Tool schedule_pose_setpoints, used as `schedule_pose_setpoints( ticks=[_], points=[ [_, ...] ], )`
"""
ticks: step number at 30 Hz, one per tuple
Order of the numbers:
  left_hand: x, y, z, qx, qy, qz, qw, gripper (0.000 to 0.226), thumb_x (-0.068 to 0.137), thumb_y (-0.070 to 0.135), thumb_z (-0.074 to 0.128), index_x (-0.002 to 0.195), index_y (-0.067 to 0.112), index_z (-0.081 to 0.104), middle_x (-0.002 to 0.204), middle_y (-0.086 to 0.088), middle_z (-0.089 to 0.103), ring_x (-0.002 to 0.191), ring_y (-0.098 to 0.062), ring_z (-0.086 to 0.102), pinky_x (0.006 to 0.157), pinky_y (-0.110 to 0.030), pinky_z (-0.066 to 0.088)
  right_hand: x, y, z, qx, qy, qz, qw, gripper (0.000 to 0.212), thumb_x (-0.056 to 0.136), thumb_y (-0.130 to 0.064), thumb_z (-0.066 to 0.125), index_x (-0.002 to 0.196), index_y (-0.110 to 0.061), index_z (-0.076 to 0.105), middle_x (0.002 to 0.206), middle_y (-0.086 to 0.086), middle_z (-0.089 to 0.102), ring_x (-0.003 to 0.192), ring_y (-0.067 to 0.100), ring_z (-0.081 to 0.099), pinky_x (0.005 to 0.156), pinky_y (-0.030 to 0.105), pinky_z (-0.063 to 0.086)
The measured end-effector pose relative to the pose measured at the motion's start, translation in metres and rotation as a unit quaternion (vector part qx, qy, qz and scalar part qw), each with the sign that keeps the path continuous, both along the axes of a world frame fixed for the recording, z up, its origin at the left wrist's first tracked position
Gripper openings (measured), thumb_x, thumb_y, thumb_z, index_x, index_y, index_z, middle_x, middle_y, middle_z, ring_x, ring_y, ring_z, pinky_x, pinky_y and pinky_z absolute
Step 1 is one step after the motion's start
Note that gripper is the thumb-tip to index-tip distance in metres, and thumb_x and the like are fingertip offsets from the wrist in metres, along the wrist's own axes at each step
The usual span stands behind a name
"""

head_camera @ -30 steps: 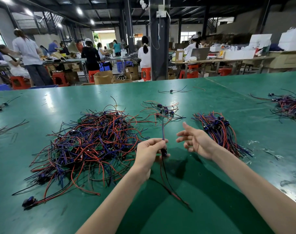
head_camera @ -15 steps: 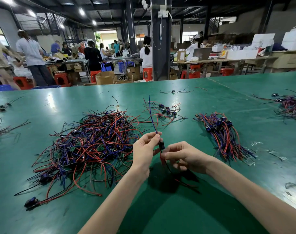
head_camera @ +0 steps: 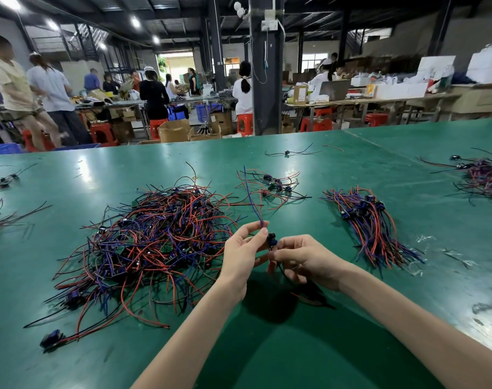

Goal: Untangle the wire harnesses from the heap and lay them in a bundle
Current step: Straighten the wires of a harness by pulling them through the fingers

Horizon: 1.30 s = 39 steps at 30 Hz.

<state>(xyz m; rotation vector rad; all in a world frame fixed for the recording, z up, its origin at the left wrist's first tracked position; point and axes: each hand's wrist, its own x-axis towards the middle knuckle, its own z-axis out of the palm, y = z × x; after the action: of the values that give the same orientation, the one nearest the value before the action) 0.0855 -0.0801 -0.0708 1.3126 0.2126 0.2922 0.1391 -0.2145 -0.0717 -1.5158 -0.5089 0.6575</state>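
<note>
A worker at a green table [head_camera: 351, 164] in a busy assembly hall holds a single harness [head_camera: 272, 239] clear of the tangled heap [head_camera: 155, 240] of red, blue and black wires just to the left. The left hand [head_camera: 243, 248] pinches the harness's blue lead [head_camera: 252, 197] between thumb and fingertip, so the lead stands up free above the fist. The right hand [head_camera: 303, 259], which a second ago hung open and apart, has closed in from the right and now curls its fingers round the red and black leads trailing below the dark connector. The harness, carried by one hand a moment before, is now shared between two, and none of its wires appears to run back into the heap. That suggests this piece is untangled and being straightened. The finished bundle [head_camera: 371, 223] lies well apart to the right, its connectors gathered at the far end, and is the likely resting place. A small cluster [head_camera: 270, 186] of harnesses sits beyond the hands, and most of the heap remains to be sorted.
</note>
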Motion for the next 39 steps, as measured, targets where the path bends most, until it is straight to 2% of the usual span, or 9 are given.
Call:
schedule_pose_setpoints(
  ticks=[5, 8, 13, 16, 20, 24, 27, 33, 39],
  points=[
    [0.001, -0.002, -0.002, -0.009, 0.001, -0.024, 1.0, 0.01, 0.089, 0.006, 0.062, 0.097, 0.01, 0.065, 0.079, -0.007, 0.069, 0.066, -0.015, 0.063, 0.068, -0.026, 0.055, 0.002, 0.001, -0.002, -0.013, -0.051, -0.018, 0.998, 0.013, 0.087, -0.002, 0.057, 0.082, -0.004, 0.069, 0.07, 0.014, 0.064, 0.035, 0.009, 0.044, 0.03, 0.015, 0.027],
    [0.001, -0.001, -0.004, -0.004, -0.009, -0.033, 0.999, 0.008, 0.089, 0.002, 0.06, 0.093, 0.008, 0.065, 0.082, -0.009, 0.069, 0.07, -0.015, 0.063, 0.07, -0.025, 0.055, 0.0, 0.002, -0.002, -0.014, -0.081, -0.028, 0.996, 0.014, 0.087, -0.004, 0.059, 0.079, -0.002, 0.07, 0.069, 0.017, 0.062, 0.032, 0.008, 0.041, 0.029, 0.016, 0.028],
    [0.001, 0.0, -0.002, -0.004, -0.038, -0.054, 0.998, 0.013, 0.09, -0.001, 0.056, 0.096, 0.008, 0.063, 0.085, -0.007, 0.069, 0.071, -0.012, 0.063, 0.071, -0.021, 0.054, -0.004, 0.005, -0.001, -0.012, -0.101, -0.045, 0.994, 0.025, 0.094, -0.002, 0.05, 0.07, 0.0, 0.056, 0.038, 0.001, 0.044, 0.028, 0.007, 0.033, 0.03, 0.017, 0.024],
    [0.001, -0.002, -0.003, -0.006, -0.035, -0.058, 0.998, 0.015, 0.09, -0.003, 0.056, 0.1, 0.007, 0.061, 0.084, -0.007, 0.067, 0.066, -0.012, 0.061, 0.068, -0.021, 0.053, -0.005, 0.006, -0.001, 0.002, -0.097, -0.049, 0.994, 0.023, 0.097, -0.002, 0.044, 0.077, 0.001, 0.055, 0.04, 0.003, 0.036, 0.029, 0.008, 0.03, 0.031, 0.018, 0.022],
    [0.0, -0.007, -0.006, 0.032, -0.014, -0.069, 0.997, 0.009, 0.092, 0.002, 0.055, 0.095, 0.004, 0.064, 0.087, -0.01, 0.063, 0.076, -0.014, 0.058, 0.079, -0.025, 0.051, -0.007, 0.007, -0.001, 0.0, -0.096, -0.048, 0.994, 0.021, 0.098, -0.001, 0.041, 0.101, 0.009, 0.059, 0.039, 0.003, 0.037, 0.029, 0.007, 0.029, 0.031, 0.017, 0.022],
    [-0.001, -0.005, -0.005, 0.073, -0.031, -0.036, 0.996, 0.012, 0.091, 0.003, 0.057, 0.086, 0.008, 0.067, 0.078, -0.01, 0.062, 0.068, -0.015, 0.053, 0.067, -0.023, 0.045, -0.008, 0.006, 0.001, -0.007, -0.113, -0.044, 0.993, 0.022, 0.099, -0.007, 0.044, 0.086, -0.001, 0.06, 0.042, 0.005, 0.041, 0.031, 0.01, 0.031, 0.035, 0.022, 0.022],
    [-0.001, -0.003, -0.003, 0.051, -0.056, -0.027, 0.997, 0.013, 0.09, 0.002, 0.058, 0.083, 0.007, 0.068, 0.068, -0.006, 0.062, 0.055, -0.012, 0.053, 0.058, -0.018, 0.047, -0.008, 0.005, 0.002, -0.007, -0.125, -0.039, 0.991, 0.029, 0.098, -0.016, 0.048, 0.079, 0.001, 0.062, 0.046, 0.007, 0.043, 0.035, 0.014, 0.03, 0.036, 0.024, 0.021],
    [0.002, 0.001, -0.004, 0.009, -0.056, -0.016, 0.998, 0.015, 0.087, -0.001, 0.06, 0.082, 0.01, 0.07, 0.075, -0.001, 0.072, 0.069, -0.011, 0.065, 0.068, -0.02, 0.055, -0.008, 0.007, 0.0, -0.013, -0.132, -0.031, 0.991, 0.035, 0.098, -0.016, 0.048, 0.068, -0.003, 0.059, 0.037, 0.005, 0.041, 0.029, 0.011, 0.03, 0.033, 0.02, 0.025],
    [0.002, 0.001, -0.002, 0.029, -0.062, 0.013, 0.998, 0.018, 0.082, -0.002, 0.066, 0.077, 0.015, 0.072, 0.074, -0.004, 0.07, 0.07, -0.016, 0.06, 0.071, -0.024, 0.052, -0.009, 0.009, -0.001, 0.034, -0.063, -0.022, 0.997, 0.031, 0.098, -0.01, 0.044, 0.073, 0.002, 0.057, 0.042, 0.008, 0.049, 0.026, 0.011, 0.034, 0.031, 0.016, 0.026]
  ],
)
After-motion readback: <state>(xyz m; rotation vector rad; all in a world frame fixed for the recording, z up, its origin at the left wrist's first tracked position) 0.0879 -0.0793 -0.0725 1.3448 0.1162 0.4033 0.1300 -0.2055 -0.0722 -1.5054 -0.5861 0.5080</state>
